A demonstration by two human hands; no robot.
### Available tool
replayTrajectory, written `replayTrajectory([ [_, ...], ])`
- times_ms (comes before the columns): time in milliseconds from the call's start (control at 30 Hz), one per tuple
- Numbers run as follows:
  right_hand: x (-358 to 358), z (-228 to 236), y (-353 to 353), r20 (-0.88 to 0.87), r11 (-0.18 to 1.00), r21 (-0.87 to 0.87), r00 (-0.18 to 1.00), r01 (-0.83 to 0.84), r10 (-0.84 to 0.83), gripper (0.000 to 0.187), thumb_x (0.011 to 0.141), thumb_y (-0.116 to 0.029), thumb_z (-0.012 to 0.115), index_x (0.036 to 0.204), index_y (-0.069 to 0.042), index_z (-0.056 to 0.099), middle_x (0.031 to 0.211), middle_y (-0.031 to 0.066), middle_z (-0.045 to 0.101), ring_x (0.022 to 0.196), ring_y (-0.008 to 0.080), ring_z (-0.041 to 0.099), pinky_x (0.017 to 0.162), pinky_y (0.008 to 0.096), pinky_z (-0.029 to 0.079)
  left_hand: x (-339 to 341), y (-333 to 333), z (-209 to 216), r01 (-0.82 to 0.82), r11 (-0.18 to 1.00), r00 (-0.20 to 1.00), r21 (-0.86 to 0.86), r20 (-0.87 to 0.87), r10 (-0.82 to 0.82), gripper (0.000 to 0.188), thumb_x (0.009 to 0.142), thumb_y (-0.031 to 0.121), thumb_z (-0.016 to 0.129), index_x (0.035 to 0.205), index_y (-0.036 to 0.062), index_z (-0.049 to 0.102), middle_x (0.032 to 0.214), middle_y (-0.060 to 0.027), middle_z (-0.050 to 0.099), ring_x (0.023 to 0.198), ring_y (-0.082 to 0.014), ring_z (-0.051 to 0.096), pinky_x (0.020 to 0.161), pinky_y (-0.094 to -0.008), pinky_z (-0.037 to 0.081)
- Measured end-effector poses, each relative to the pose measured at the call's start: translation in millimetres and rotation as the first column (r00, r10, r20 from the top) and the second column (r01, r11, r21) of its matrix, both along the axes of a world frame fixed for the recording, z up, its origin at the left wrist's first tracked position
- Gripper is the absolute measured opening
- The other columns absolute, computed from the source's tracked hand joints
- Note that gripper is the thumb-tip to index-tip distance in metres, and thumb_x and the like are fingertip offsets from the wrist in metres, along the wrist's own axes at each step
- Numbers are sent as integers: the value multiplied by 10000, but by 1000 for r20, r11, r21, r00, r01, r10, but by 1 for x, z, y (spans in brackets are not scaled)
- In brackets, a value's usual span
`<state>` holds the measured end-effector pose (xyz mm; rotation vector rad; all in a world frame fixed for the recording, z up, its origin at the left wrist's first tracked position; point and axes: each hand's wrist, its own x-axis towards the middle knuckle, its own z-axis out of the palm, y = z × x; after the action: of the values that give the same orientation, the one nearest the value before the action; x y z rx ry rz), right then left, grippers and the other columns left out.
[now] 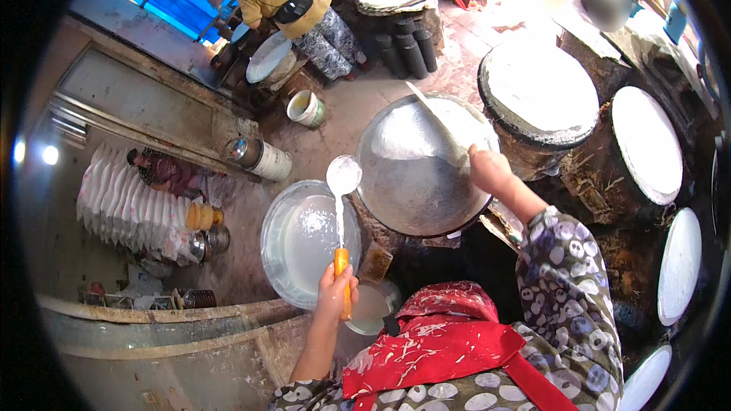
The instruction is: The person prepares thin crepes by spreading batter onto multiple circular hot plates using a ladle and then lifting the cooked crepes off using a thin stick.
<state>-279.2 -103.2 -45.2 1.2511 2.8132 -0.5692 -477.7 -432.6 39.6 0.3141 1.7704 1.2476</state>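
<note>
My left hand point(333, 291) grips the orange handle of a ladle point(344, 175). White liquid coats the ladle's bowl, which is held over the gap between a metal basin point(268, 259) and a large round griddle point(415, 209). Milky liquid lies in the basin. My right hand point(489, 171) is closed on one end of a long, flat, pale stick point(435, 118) that slants across the griddle. A white layer point(403, 135) covers the griddle's far part; its near part looks grey and bare. Whether the stick touches the griddle I cannot tell.
Several round stoves with white tops, one of them a wide white disc point(539, 91), curve round my right side. A bucket point(306, 109) and a metal-topped canister point(272, 161) stand beyond the basin. One person point(285, 4) bends at the back; another point(164, 171) sits by white sacks point(126, 202).
</note>
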Motion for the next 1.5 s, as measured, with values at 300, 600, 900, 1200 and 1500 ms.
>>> replayTrajectory([
  [300,-1,12,-18,118,948,14,942,-317,313,348,833,-45,442,1163,60,477,733,152,640,626,253,652,462,357,497,-1,-28,-1,-93,996,995,10,44,93,156,933,211,501,1027,101,442,652,-43,479,411,-126,453,380,-241,381],
  [600,18,17,-30,134,831,-46,821,-554,555,211,859,-71,409,1027,28,492,735,108,629,614,244,641,467,363,495,1,-43,-14,-156,987,984,38,94,152,176,939,217,490,1064,105,437,646,-33,467,404,-115,439,375,-239,368],
  [900,-20,6,15,90,853,31,851,-522,517,206,869,-78,401,966,-5,567,703,150,634,688,296,650,569,396,518,-1,-22,-2,-156,986,987,52,53,153,212,934,217,500,1090,92,431,645,-32,465,409,-111,440,378,-230,361],
  [1200,105,42,-76,116,891,-68,884,-448,454,147,821,-109,491,950,-41,512,698,120,616,604,287,625,512,401,481,-5,-42,-35,142,970,958,-199,-218,-186,452,894,235,564,1270,55,390,709,-61,528,484,-145,502,441,-293,415],
  [1500,142,2,-202,-271,959,-197,929,204,-253,281,879,-192,533,1111,-38,566,862,232,630,807,397,614,686,455,493,12,-75,-21,442,831,573,-338,-607,-551,602,857,260,565,1363,55,313,849,-293,603,808,-462,589,674,-510,465],
])
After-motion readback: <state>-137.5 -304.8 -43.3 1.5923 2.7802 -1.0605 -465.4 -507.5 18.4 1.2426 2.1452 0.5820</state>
